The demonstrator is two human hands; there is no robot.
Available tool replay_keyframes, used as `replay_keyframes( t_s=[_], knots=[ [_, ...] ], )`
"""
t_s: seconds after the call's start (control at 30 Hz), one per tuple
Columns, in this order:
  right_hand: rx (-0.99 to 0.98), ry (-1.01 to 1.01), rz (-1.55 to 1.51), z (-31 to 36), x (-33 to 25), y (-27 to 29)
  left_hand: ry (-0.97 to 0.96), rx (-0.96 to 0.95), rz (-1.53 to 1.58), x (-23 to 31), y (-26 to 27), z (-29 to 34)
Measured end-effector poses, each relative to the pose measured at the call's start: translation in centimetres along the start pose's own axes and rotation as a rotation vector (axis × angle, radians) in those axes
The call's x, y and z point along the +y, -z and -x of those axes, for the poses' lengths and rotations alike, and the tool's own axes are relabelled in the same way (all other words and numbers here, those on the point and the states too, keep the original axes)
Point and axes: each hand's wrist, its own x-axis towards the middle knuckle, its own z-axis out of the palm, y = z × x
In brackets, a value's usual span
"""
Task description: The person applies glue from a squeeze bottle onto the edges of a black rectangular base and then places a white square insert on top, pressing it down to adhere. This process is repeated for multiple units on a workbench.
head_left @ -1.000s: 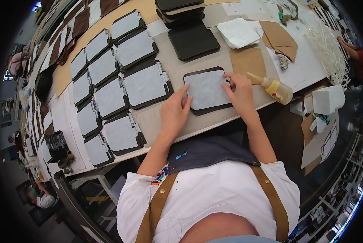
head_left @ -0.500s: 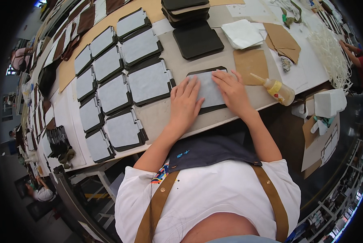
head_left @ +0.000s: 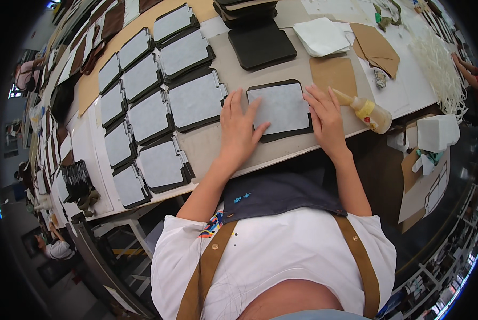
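Observation:
In front of me a dark, thin panel bears a pale grey sheet, and dark edges show around the sheet. My left hand lies at its left side with fingers spread, thumb and forefinger reaching over the sheet's edge. On the opposite side my right hand rests along the right edge, its fingers stretched out and fingertips at the upper right corner. Neither hand grips anything. Close to the right hand a squeeze bottle with a long nozzle and yellowish contents lies on its side.
Rows of similar grey-faced panels cover the left part of the table. Beyond my panel lie a pile of black pieces, a taller stack, white sheets and brown paper. White strips hang at the right.
Both hands have slid outward from the middle of the grey sheet to its left and right sides, uncovering most of it. The fingers have spread more.

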Motion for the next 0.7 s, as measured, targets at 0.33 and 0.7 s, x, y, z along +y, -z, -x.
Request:
replay_keyframes(
  t_s=[0.33, 0.7],
  knots=[
    [-0.351, -0.012, 0.242, 1.3, -0.6, 0.2, 0.005, -0.064, -0.166, -1.2, 0.1, 0.0],
    [-0.513, 0.084, 0.145, 3.9, -3.9, 0.9, -0.338, -0.349, -0.098, 1.2, -0.1, 3.0]
  ],
)
